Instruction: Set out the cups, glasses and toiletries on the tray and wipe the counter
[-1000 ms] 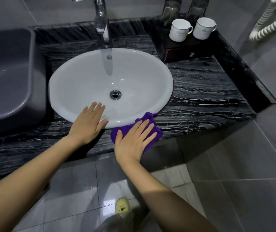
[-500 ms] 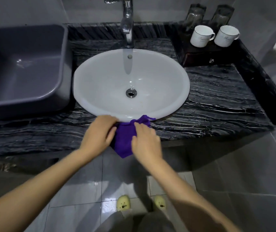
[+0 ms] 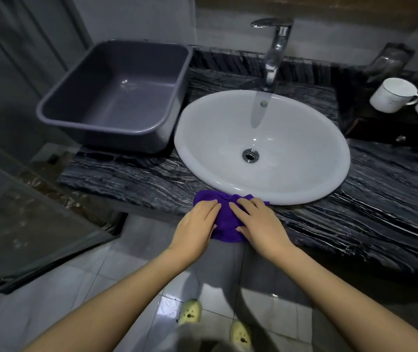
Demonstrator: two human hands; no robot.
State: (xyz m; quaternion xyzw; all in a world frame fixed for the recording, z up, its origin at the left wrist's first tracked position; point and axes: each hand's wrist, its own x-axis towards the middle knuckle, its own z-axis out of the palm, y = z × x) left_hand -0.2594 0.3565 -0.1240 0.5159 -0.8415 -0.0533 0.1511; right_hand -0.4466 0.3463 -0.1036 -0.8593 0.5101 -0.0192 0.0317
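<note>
A purple cloth (image 3: 224,217) lies on the front edge of the black marble counter (image 3: 370,199), just below the white sink's rim. My left hand (image 3: 195,227) presses on its left side and my right hand (image 3: 258,224) on its right side, fingers laid over the cloth. Part of the cloth hangs over the counter's edge. Two white cups (image 3: 390,95) stand on a dark tray (image 3: 370,128) at the back right, with two glasses (image 3: 388,62) behind them.
A white oval sink (image 3: 291,168) fills the counter's middle under a chrome tap (image 3: 275,49). A grey plastic tub (image 3: 116,95) sits on the counter's left end. A glass panel (image 3: 25,219) stands at the left. Grey floor tiles and my yellow slippers (image 3: 190,315) are below.
My left hand left the sink rim and joined my right hand on the cloth. Both hands have bunched the cloth and shifted along the front edge. The view has swung to the left.
</note>
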